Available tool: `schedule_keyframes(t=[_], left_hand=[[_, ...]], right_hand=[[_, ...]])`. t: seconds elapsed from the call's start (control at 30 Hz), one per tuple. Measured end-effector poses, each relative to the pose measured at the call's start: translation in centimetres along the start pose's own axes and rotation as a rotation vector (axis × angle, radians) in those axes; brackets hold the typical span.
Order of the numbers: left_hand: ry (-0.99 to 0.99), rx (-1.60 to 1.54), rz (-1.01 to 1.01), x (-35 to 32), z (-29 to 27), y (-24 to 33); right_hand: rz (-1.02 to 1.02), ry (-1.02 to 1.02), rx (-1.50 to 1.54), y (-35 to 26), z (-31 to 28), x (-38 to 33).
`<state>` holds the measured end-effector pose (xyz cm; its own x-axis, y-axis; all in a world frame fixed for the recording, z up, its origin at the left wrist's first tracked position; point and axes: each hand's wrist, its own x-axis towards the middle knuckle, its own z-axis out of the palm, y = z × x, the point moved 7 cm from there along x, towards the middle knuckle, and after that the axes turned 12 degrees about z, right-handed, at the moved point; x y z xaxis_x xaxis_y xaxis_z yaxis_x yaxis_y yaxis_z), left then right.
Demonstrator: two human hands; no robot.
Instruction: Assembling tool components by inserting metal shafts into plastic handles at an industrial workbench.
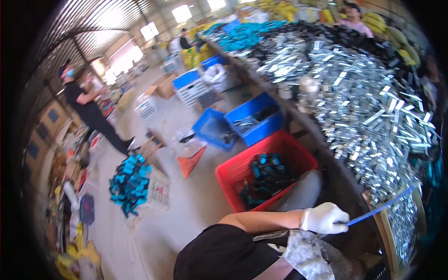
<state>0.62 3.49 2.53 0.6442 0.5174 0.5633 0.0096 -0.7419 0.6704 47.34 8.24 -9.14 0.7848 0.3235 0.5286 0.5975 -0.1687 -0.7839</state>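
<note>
My left hand (pixel 326 218), in a white glove, reaches to the right across my body. Its fingers are closed on one end of a long, thin blue bar (pixel 378 209). The bar's far end lies over the edge of a big heap of shiny metal strips (pixel 373 116). Just beyond my forearm stands a red crate (pixel 224 179) with black and teal pieces (pixel 266 175) in it. A grey rounded shape (pixel 301 189) covers part of the crate's near side. My right hand does not show.
Two blue bins, one of them here (pixel 275 128), stand beyond the red crate. A white crate (pixel 158 191) heaped with teal and black pieces sits on the floor at left. A person in black (pixel 88 105) stands at far left; others are behind the heap. An orange bag (pixel 191 163) lies between.
</note>
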Motion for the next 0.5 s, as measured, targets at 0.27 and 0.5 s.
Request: schedule_keyframes(t=[0.27, 0.5], left_hand=[[-0.157, -0.125, -0.107, 0.3, 2.3, -0.9], [-0.165, -0.283, -0.276, 1.2, 3.2, -2.1]], right_hand=[[0.188, 0.5, -0.258, 5.4, -24.2, 1.4], [0.128, 0.245, 0.02, 1.5, -25.9, -0.3]])
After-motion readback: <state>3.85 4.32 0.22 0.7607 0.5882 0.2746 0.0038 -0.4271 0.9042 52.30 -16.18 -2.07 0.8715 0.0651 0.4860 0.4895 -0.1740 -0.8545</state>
